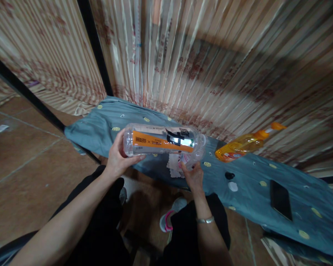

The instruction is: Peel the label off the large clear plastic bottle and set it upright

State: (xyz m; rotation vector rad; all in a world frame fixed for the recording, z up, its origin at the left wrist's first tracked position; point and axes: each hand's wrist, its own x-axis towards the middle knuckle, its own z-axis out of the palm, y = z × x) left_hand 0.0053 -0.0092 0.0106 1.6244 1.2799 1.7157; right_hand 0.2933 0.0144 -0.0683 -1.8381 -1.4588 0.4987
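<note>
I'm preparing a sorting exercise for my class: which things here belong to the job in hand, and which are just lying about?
Apparently in the job:
Large clear bottle, in the left hand
Small clear container, in the right hand

Seemingly just lying about:
Orange pump bottle
Phone
Small black object
White disc

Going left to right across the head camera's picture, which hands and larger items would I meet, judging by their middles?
Left hand, large labelled bottle, right hand, orange pump bottle, black phone.
</note>
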